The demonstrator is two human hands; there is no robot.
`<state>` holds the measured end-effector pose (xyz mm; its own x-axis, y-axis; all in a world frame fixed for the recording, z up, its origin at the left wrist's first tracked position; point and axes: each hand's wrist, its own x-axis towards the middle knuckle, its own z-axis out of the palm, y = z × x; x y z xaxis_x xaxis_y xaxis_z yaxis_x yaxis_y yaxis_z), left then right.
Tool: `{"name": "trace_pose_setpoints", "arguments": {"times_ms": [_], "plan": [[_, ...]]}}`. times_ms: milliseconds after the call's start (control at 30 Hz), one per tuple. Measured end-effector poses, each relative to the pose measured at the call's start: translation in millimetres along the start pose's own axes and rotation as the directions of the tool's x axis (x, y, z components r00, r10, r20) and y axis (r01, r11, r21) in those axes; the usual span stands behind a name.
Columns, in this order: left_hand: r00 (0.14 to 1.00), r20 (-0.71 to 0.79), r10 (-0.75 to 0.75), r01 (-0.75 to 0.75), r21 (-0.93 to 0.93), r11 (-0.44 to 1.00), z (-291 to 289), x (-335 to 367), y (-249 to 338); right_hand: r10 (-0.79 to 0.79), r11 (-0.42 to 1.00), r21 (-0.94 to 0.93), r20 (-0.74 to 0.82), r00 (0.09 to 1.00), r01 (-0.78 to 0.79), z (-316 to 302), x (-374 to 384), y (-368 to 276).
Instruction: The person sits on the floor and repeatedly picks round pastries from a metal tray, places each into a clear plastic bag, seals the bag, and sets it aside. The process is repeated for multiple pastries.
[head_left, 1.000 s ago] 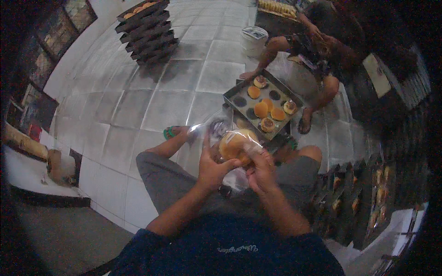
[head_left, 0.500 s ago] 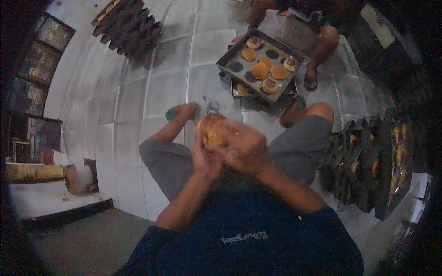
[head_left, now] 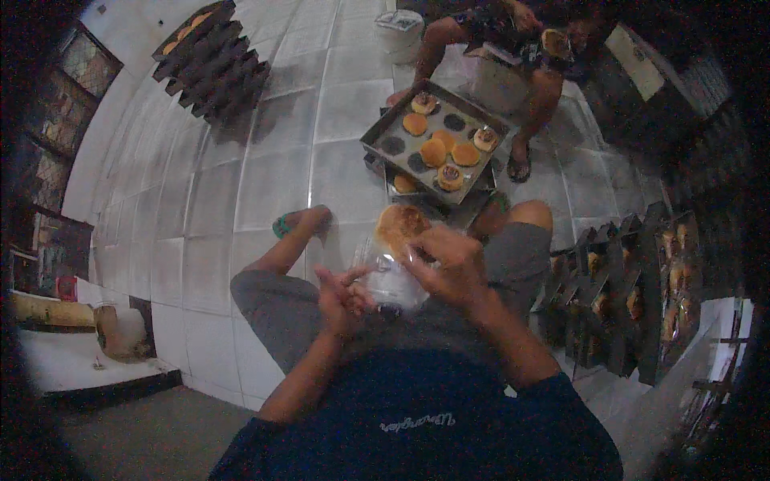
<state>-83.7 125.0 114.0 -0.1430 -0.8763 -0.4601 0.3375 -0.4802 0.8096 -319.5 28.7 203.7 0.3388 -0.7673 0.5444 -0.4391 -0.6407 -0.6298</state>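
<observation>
My right hand [head_left: 453, 268] is closed on a round golden-brown bun [head_left: 399, 228] with a darker patch on top, holding it up in front of my lap. Below the bun, clear shiny plastic, likely a bag [head_left: 395, 282], lies between my hands; whether my right fingers also grip it is hard to tell. My left hand [head_left: 345, 298] is at the plastic's left edge, palm up with its fingers spread, and holds nothing I can make out. Ahead, a dark metal tray [head_left: 383, 128] bears several round buns, some with brown topping, such as the topped bun [head_left: 451, 176].
The tray rests on another tray [head_left: 481, 200]. Beyond it sits a person with a round bun-like thing [head_left: 555, 42] in hand. A white bucket [head_left: 399, 36] is at the back. Stacked dark trays [head_left: 216, 76] rise far left, and more trays with wrapped buns [head_left: 674, 280] stand right.
Both hands were together around the bun. My left hand has come away and opened, while my right hand keeps the bun. Plastic now shows below it, and the view has shifted slightly.
</observation>
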Motion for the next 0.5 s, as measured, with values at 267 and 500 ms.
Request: {"name": "trace_pose_setpoints", "arguments": {"times_ms": [267,500], "plan": [[0.913,0.398,0.086,0.164,-0.554,0.816,74.9,52.0,28.2,0.443,0.865,0.167,0.191,0.876,-0.474,-48.7,-24.6,-30.4],[0.750,0.582,0.315,0.246,-0.687,0.684,105.9,23.5,45.0,0.006,0.999,-0.035,0.262,0.965,0.003,-23.9,-53.2,-84.4]]}}
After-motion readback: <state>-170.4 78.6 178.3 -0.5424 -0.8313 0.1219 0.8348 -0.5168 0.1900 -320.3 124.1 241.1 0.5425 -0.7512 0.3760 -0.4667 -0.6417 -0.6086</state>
